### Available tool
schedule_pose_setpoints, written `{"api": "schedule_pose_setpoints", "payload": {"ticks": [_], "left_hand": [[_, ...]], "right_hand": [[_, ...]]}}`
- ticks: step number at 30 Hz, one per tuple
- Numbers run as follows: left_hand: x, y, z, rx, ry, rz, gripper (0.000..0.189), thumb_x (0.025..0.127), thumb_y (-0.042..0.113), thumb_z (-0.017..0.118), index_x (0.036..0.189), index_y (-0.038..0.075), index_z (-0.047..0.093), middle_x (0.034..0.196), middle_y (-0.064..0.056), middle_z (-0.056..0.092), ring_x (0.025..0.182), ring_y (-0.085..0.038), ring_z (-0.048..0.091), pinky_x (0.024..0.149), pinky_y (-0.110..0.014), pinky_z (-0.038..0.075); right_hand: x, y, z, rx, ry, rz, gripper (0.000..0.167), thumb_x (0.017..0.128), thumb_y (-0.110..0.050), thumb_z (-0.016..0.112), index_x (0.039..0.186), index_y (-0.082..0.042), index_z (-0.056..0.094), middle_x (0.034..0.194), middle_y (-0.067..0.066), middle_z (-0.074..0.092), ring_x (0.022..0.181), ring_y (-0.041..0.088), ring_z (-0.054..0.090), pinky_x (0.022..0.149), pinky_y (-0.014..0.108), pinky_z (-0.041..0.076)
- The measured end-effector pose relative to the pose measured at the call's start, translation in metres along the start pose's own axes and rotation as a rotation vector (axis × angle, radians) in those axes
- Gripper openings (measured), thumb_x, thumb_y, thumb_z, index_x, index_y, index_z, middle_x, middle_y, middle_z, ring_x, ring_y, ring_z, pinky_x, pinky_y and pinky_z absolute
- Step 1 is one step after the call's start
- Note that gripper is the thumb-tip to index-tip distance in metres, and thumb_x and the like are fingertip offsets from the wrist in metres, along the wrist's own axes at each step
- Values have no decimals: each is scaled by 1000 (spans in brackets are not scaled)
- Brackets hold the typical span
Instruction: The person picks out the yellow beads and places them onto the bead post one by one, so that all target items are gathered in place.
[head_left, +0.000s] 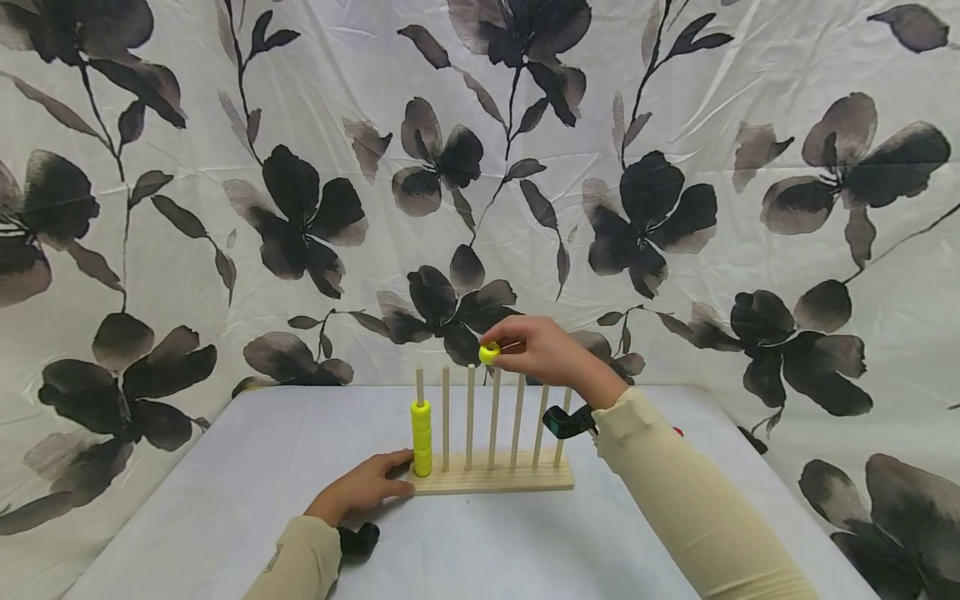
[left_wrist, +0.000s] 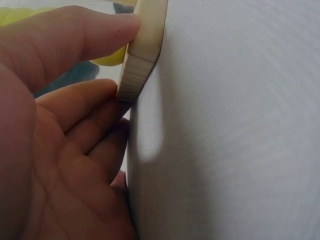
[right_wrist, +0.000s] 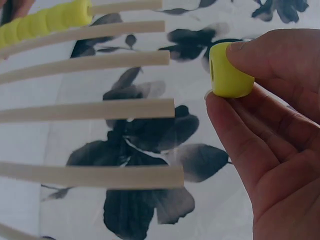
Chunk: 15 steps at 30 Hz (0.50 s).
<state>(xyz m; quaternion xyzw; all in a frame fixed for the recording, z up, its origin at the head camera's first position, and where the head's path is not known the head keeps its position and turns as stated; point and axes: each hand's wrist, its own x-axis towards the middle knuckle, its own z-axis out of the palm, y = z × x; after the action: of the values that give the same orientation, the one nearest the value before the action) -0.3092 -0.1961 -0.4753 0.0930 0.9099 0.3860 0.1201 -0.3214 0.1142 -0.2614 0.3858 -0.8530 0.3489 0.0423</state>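
Note:
A wooden peg rack (head_left: 487,482) stands on the table, its several upright pegs in a row. Yellow beads (head_left: 422,440) are stacked on its leftmost peg, whose tip sticks out above them. My left hand (head_left: 366,483) holds the rack's left end; the left wrist view shows the thumb on the wooden base (left_wrist: 142,40) and fingertips at its end. Over the pegs, my right hand (head_left: 546,354) pinches one yellow bead (right_wrist: 231,72) between thumb and fingers. In the right wrist view that bead is apart from the peg tips, with its hole facing their side.
A white cloth covers the table (head_left: 300,433). Behind it hangs a pale curtain (head_left: 540,267) with dark flowers. A small red thing (head_left: 678,432) shows beside the right sleeve (head_left: 690,492), mostly hidden. Bare pegs (right_wrist: 90,110) rise below the right hand.

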Motion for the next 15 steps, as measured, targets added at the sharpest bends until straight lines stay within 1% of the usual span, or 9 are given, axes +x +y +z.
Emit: {"api": "schedule_pose_setpoints", "payload": {"ticks": [8, 15], "left_hand": [[-2, 2, -2, 7, -7, 12, 70, 83, 27, 74, 144, 6, 46, 149, -16, 45, 142, -40, 35, 116, -59, 27], [-2, 3, -3, -2, -8, 13, 70, 84, 27, 74, 144, 6, 46, 150, -16, 44, 142, -40, 34, 116, -59, 26]], "right_hand": [[15, -3, 18, 17, 6, -15, 30, 90, -9, 68, 120, -8, 67, 118, 8, 66, 108, 20, 67, 88, 26, 57], [25, -10, 31, -5, 18, -36, 28, 90, -13, 68, 118, -11, 68, 113, 5, 69, 102, 15, 68, 86, 23, 57]]}}
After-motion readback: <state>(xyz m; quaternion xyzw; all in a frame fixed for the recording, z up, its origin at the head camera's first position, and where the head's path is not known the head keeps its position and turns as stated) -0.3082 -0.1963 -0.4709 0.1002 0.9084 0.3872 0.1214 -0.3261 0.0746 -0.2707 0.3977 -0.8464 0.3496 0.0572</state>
